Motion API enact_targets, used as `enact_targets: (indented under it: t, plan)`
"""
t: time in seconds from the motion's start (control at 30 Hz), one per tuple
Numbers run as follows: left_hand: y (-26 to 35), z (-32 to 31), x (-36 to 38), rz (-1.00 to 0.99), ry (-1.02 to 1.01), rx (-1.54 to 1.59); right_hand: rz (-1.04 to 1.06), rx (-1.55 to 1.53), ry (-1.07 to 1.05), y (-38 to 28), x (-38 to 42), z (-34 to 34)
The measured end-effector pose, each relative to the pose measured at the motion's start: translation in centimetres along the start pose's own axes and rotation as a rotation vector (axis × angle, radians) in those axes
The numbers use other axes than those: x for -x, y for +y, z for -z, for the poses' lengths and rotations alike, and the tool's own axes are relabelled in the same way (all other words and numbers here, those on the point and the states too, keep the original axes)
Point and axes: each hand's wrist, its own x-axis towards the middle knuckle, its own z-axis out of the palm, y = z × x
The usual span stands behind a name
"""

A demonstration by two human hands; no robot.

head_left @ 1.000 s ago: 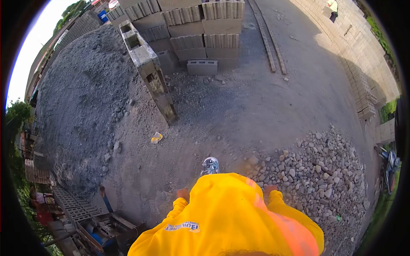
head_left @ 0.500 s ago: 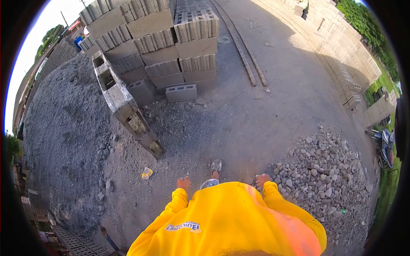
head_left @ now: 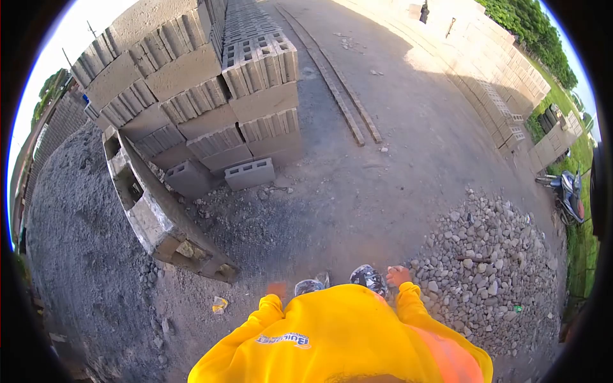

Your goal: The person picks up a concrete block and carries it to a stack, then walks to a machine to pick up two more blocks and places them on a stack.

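Note:
My left hand hangs low beside my body over the dirt ground, blurred, so its fingers cannot be made out. On the other side, my right hand is held out near the edge of a gravel pile, its fingers curled in and nothing visible in them. Both arms are in yellow sleeves. Left of my left hand, a crumpled yellow-and-white wrapper lies on the ground. Ahead to the left stands a worn, low concrete block wall with open cells on top.
Stacked hollow concrete blocks rise behind the low wall, with a single block at their foot. A dark sand heap covers the left. Two long rails run along the ground ahead. A motorcycle stands at the right.
I have moved forward: the block stack and low wall appear larger and farther left. A second foot now shows. My right hand sits slightly lower in view.

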Motion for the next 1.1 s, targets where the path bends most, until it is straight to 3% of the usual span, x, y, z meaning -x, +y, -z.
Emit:
enact_targets:
  t: [0.07, 0.1, 0.13, 0.2, 0.3, 0.5, 0.53, 0.6, 0.67, 0.77, 0.87, 0.97, 1.07, 1.1]
  plan:
    - [1.0, 2.2, -3.2, -0.129, 0.062, -0.170, -0.187, -0.120, 0.043, 3.0, 0.3, 1.7]
    - [1.7, 3.2, -4.9, -0.162, 0.084, -0.201, 0.080, 0.719, -0.116, 3.5, 0.9, 2.7]
    - [3.0, 4.7, -6.6, 0.053, 0.002, 0.195, 0.366, 1.552, -0.277, 4.0, 1.4, 3.9]
    - [5.8, 7.8, -9.6, 0.517, -0.032, 0.970, 0.203, 1.500, -0.407, 13.6, -2.5, 5.5]
    - [7.0, 9.2, -15.4, 0.309, 0.043, 0.784, -0.656, -0.276, -0.245, 22.6, -7.4, 6.3]
    - [15.9, 13.2, -20.8, 0.509, -0.034, 0.964, 0.204, 1.434, -0.298, 13.4, -12.6, 9.9]
    - [17.4, 13.9, -21.3, 0.549, -0.058, 0.963, 0.306, 1.377, -0.278, 9.7, -13.6, 11.3]
    - [17.4, 10.7, -24.1, 0.178, 0.019, 0.551, 0.279, 1.145, -0.189, 3.8, -16.0, 13.3]
    - [20.6, 13.1, -24.4, -0.149, 0.051, -0.134, 0.208, 0.846, -0.103, -0.8, -18.6, 14.4]
    - [24.7, 15.9, -24.8, -0.187, 0.037, -0.251, 0.006, 0.259, 0.012, -6.2, -21.5, 15.0]
    - [24.6, 15.3, -27.3, -0.049, 0.078, 0.104, -0.165, -0.054, 0.085, -11.3, -22.1, 14.9]
    - [22.6, 14.0, -29.8, -0.033, 0.131, 0.153, -0.122, -0.080, 0.114, -11.8, -22.1, 13.7]
    - [22.8, 18.5, -28.6, -0.160, 0.009, -0.193, -0.271, -0.112, 0.072, -8.8, -22.6, 12.2]
    - [21.1, 17.6, -29.2, -0.095, 0.053, 0.061, -0.120, 0.317, -0.041, -6.7, -23.2, 11.8]
